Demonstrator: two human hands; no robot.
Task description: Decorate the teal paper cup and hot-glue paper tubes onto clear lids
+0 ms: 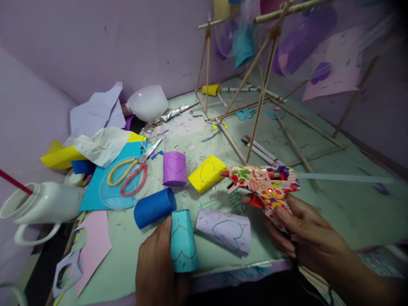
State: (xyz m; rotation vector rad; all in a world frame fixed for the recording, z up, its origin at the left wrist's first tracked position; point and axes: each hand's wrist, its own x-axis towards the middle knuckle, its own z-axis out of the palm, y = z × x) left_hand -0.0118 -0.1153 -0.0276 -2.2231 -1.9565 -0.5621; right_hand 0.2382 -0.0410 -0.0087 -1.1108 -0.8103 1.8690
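My right hand [306, 233] is wrapped round the handle of a floral-patterned hot glue gun [270, 191], with a long clear glue stick [344, 177] poking out of its back. The gun's nozzle points left, close to a yellow paper tube [208, 173] with a drawn heart. At the table's near edge my left hand [156, 259] grips a turquoise paper tube [184, 242]. Around these lie a blue paper tube [154, 208], a purple paper tube [174, 169] and a lilac paper tube [225, 231] with a heart.
Scissors [132, 172] rest on a clear disc over blue paper [94, 193]. A white mug [51, 202] stands at the left. Behind the gun rises a stick frame [261, 93] with hanging plastic and paper pieces. Markers [261, 151] lie beneath it.
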